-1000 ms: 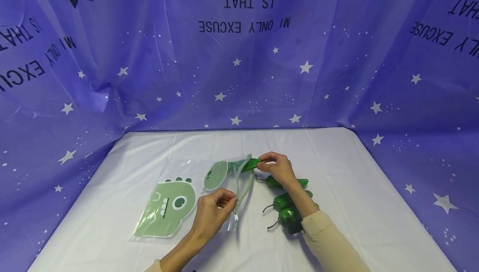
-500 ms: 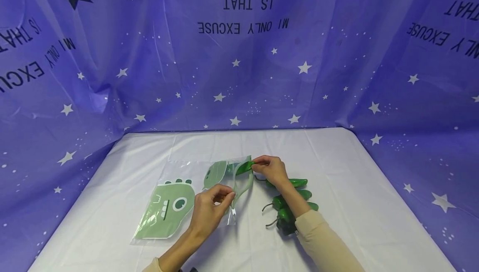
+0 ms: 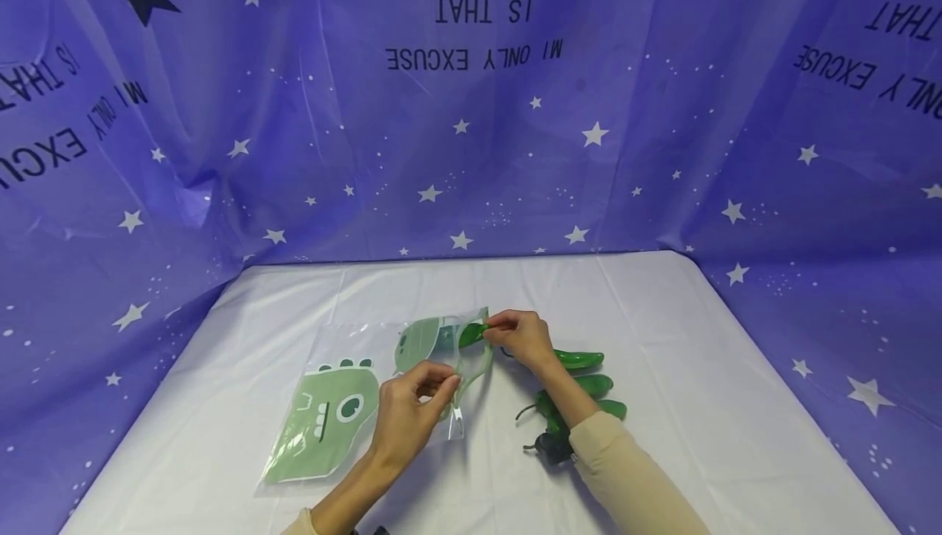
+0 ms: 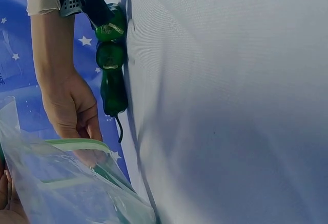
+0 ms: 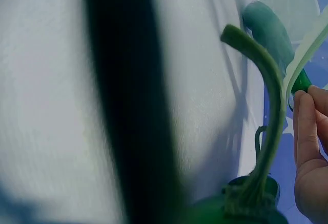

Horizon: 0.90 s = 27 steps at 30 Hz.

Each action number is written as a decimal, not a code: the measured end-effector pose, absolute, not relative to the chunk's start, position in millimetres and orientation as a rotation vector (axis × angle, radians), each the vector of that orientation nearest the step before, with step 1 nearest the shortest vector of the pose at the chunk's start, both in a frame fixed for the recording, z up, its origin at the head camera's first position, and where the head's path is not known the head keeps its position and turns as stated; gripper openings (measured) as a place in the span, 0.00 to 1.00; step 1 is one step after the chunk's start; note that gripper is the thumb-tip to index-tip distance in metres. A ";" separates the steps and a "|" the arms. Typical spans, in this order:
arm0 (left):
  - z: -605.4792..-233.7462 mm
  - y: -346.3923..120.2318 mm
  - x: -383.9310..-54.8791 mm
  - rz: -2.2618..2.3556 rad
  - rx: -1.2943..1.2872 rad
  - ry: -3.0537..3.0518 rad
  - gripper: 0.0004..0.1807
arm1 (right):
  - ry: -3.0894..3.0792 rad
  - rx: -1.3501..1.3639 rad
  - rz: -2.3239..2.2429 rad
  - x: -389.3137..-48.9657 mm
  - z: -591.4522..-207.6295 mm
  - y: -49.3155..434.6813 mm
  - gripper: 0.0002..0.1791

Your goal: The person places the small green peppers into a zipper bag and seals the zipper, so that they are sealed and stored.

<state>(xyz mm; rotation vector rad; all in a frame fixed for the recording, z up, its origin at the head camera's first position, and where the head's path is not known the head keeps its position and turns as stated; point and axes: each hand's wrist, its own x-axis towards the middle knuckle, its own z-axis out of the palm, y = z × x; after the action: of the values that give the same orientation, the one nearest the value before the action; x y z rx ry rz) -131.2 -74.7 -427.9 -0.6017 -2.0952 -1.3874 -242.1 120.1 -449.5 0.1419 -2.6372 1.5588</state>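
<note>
Partway inside a clear bag (image 3: pixel 331 412), green pepper (image 3: pixel 472 335), end pinched by right hand (image 3: pixel 522 338), beyond left hand (image 3: pixel 409 408) pinching bag's edge

- At 3 o'clock, the end of a green pepper (image 5: pixel 301 82) is pinched by the right hand (image 5: pixel 310 155).
- Toward 2 o'clock, the rest of it is seen through a clear bag (image 5: pixel 310 47) edged in pale green.
- At 5 o'clock, a second pepper (image 5: pixel 274 187) is partly hidden by a nearer curved stem (image 5: pixel 274 101).
- White cloth (image 5: pixel 51 90) is crossed by a blurred dark band (image 5: pixel 130 101) from 11 to 6 o'clock.
</note>
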 end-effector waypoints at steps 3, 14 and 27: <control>-428.3 -75.5 -131.2 -1.392 -0.597 -2.101 0.05 | -2.649 0.171 1.569 -241.8 -451.2 117.2 0.08; -427.7 -76.2 -130.8 -1.402 -0.573 -2.127 0.04 | -2.653 0.437 1.439 -243.0 -455.8 104.5 0.07; -424.6 -76.0 -132.8 -1.378 -0.551 -2.079 0.09 | -2.585 0.437 1.557 -238.6 -441.0 145.1 0.11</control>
<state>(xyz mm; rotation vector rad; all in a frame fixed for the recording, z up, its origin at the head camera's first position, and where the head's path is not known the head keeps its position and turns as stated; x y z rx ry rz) -132.8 -76.0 -424.6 -0.5514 -2.0790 -1.3782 -238.6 145.1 -441.0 0.4370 -2.5848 1.5571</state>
